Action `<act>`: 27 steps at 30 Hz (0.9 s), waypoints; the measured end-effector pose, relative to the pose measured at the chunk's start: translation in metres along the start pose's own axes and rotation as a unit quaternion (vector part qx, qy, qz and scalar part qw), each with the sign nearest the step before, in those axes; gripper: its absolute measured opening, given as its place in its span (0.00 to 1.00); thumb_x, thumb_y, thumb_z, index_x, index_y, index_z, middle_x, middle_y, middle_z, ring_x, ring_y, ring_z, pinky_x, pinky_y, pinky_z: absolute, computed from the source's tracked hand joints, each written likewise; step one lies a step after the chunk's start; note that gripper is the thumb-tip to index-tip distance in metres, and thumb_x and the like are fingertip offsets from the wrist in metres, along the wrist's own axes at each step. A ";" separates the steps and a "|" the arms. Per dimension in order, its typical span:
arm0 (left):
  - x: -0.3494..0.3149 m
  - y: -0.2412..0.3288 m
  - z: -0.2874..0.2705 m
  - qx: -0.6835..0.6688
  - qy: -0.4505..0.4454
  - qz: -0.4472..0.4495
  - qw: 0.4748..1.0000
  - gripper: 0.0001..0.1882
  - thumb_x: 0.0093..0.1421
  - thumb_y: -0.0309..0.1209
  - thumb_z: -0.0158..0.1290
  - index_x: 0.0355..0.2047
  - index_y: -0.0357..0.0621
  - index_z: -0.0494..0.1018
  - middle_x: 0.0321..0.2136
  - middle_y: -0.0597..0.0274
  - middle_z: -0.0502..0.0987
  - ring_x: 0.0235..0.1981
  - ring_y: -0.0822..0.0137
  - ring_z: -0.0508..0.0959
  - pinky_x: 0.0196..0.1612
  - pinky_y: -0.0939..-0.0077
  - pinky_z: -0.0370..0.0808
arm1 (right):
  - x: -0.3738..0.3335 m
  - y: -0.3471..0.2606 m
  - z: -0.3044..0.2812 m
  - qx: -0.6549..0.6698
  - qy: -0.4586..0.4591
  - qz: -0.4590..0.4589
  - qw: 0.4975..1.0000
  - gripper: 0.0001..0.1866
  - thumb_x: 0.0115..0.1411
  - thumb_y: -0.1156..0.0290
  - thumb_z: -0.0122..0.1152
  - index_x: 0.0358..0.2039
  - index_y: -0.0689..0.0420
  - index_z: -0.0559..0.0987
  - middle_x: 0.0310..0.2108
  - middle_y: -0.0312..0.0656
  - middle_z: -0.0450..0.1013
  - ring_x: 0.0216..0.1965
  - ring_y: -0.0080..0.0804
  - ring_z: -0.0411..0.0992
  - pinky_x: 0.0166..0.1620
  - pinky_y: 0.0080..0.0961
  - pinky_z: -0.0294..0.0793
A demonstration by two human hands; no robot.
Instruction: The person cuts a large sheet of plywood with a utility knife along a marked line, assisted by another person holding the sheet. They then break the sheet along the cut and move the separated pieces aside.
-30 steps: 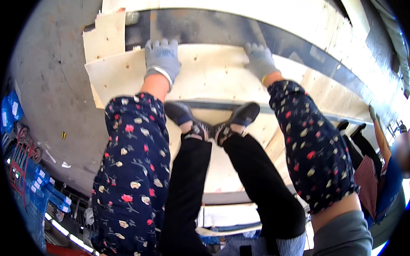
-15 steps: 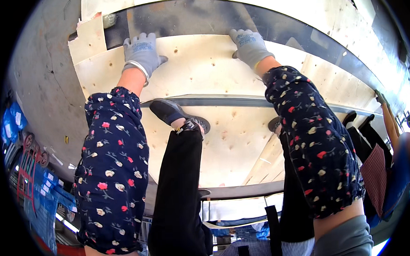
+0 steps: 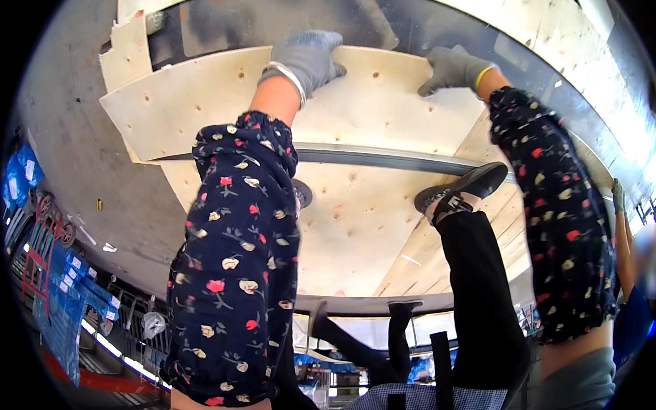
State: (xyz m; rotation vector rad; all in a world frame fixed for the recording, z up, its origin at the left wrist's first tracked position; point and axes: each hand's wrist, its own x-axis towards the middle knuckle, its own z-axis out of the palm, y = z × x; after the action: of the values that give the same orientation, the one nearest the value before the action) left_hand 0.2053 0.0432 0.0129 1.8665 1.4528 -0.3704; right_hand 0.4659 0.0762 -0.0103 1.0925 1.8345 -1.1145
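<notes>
A thin, pale wood veneer sheet [image 3: 216, 100] with small knots lies crosswise in front of me. My left hand [image 3: 305, 61], in a grey glove, is closed over its far edge, with the thumb on the upper face. Farther right along that edge, my right hand [image 3: 459, 69] wears a grey glove with a yellow cuff. Its thumb rests on the sheet and its fingers bend over the edge, their tips hidden. Beyond the edge shows a dark, smooth surface [image 3: 278, 22]. Floral sleeves cover both my forearms.
A dark metal strip [image 3: 384, 158] runs along the sheet's near side, with more pale veneer [image 3: 343, 226] under my feet. My right shoe [image 3: 464, 186] stands by the strip. A torn veneer piece [image 3: 129, 56] lies far left. Another person's arm [image 3: 622, 231] is at right; a red hand truck [image 3: 42, 247] stands left.
Both hands have moved right along the far edge. The sheet has shifted left and turned slightly. My left foot has gone back and my right foot has come forward.
</notes>
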 end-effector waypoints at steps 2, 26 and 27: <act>-0.026 -0.001 0.006 0.009 0.077 0.041 0.996 0.22 0.48 0.41 0.63 0.42 0.47 0.75 0.38 0.54 0.78 0.40 0.53 0.77 0.44 0.62 0.73 | -0.021 -0.004 0.010 0.080 0.029 -0.011 0.996 0.24 0.42 0.53 0.69 0.35 0.58 0.82 0.36 0.49 0.78 0.39 0.45 0.76 0.45 0.34 0.73; -0.038 0.135 0.003 0.104 0.020 0.024 0.994 0.29 0.47 0.44 0.63 0.49 0.49 0.69 0.51 0.56 0.70 0.54 0.59 0.70 0.59 0.59 0.59 | -0.129 0.121 0.065 0.037 0.096 0.051 0.993 0.31 0.48 0.58 0.62 0.54 0.48 0.69 0.37 0.51 0.77 0.41 0.50 0.75 0.44 0.41 0.74; -0.021 0.159 -0.010 0.114 -0.049 -0.019 0.992 0.31 0.47 0.44 0.63 0.51 0.49 0.69 0.51 0.56 0.71 0.53 0.57 0.71 0.57 0.59 0.62 | -0.125 0.120 0.059 0.038 0.099 0.071 0.992 0.36 0.48 0.60 0.62 0.60 0.45 0.66 0.38 0.51 0.77 0.41 0.50 0.75 0.45 0.41 0.75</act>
State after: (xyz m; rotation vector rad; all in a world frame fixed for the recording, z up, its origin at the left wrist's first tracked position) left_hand 0.3433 0.0198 0.0910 1.9698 1.4315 -0.6610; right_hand 0.6317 0.0180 0.0397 1.3981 1.8430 -1.0310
